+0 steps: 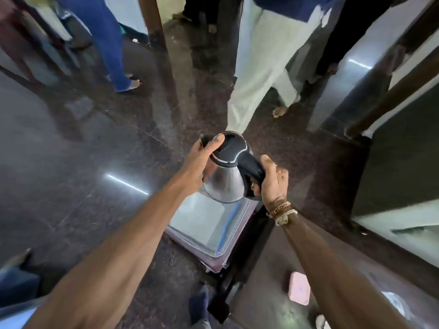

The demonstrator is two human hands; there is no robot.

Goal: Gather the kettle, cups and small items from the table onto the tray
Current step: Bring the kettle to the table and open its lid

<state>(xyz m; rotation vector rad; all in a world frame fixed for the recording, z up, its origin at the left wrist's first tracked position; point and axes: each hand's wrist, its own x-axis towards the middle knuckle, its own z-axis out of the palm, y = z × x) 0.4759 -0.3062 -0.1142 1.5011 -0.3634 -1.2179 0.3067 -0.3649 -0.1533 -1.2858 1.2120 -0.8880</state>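
Kettle being held above tray: right hand gripping handle, left hand clasping its lid and body.

Dark brown table with a small pink box on top

Beyond the right hand, loose white trousers stand on the dark polished stone floor; blue trousers stand farther left.

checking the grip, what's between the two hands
The kettle, in the head view: the left hand holds its top, the right hand grips its handle.
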